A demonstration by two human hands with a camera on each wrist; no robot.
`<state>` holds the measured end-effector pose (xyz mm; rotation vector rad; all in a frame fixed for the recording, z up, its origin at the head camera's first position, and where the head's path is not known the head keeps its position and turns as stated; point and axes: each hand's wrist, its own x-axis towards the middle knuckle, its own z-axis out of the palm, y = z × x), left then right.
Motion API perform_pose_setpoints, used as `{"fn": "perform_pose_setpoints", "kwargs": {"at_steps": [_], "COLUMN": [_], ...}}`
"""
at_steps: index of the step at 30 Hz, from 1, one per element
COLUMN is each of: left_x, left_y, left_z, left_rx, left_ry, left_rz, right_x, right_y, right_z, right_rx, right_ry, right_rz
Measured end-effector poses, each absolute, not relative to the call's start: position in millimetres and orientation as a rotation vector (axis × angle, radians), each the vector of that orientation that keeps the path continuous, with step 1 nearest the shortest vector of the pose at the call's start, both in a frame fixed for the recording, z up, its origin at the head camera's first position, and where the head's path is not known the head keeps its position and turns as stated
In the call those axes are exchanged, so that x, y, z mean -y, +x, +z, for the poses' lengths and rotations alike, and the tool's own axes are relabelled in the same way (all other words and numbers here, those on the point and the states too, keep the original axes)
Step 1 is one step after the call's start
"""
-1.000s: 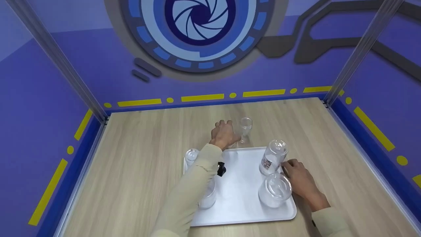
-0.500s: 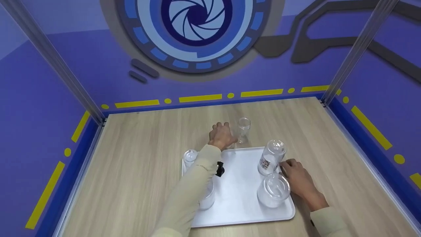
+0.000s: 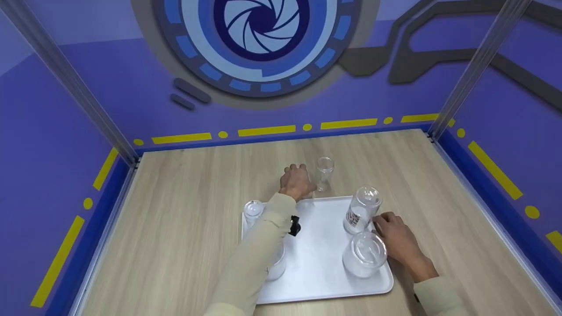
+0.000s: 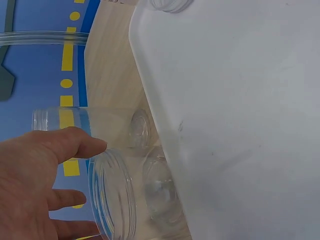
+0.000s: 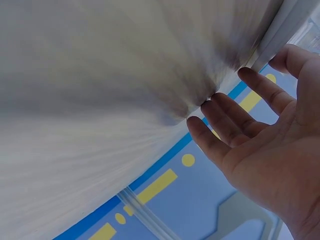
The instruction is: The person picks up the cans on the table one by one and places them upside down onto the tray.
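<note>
My left hand reaches past the back edge of the white tray and holds a clear wide-mouthed jar. In the left wrist view, the thumb lies at its threaded rim and the other fingers spread along the far side. In the head view the hand hides most of this jar. Just to its right stands a taller clear jar, also on the table. My right hand rests beside the tray's right edge, its fingertips meeting the tabletop and its thumb at the tray's side. It grips nothing.
On the tray's right side stand a tall clear jar with a printed patch and a squat round jar. At its left, a small jar and another jar are partly hidden by my left sleeve. Blue panels enclose the wooden table.
The head view has shifted slightly, moving everything a little to the left in the picture. Both hands keep their places beside the jar and the tray.
</note>
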<state>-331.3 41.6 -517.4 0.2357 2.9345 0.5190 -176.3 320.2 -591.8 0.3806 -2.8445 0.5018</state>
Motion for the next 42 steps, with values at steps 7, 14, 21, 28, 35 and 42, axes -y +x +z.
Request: {"fn": "perform_pose_setpoints", "kwargs": {"at_steps": [7, 14, 21, 28, 35, 42], "left_x": [-41, -41, -41, -39, -36, -36], "left_y": [-332, -331, -331, -327, -317, -303], "left_z": [-521, -520, -518, -511, -496, -480], "left_rx": [-2.931, -2.92, -2.933, -2.972, -3.015, -3.063], "left_ry": [0.218, 0.208, 0.214, 0.266, 0.253, 0.199], "left_rz": [0.514, 0.576, 0.602, 0.617, 0.659, 0.694], "right_x": [-321, -321, -322, -321, -320, -323], "right_y": [-176, -176, -178, -177, -179, -177], "right_z": [-592, -591, -590, -594, -594, -592], "right_rx": [2.846, 2.855, 2.83, 2.822, 2.844, 2.857], "right_ry": [0.375, 0.363, 0.393, 0.405, 0.382, 0.389], "right_rz": [0.499, 0.511, 0.497, 0.497, 0.5, 0.506]}}
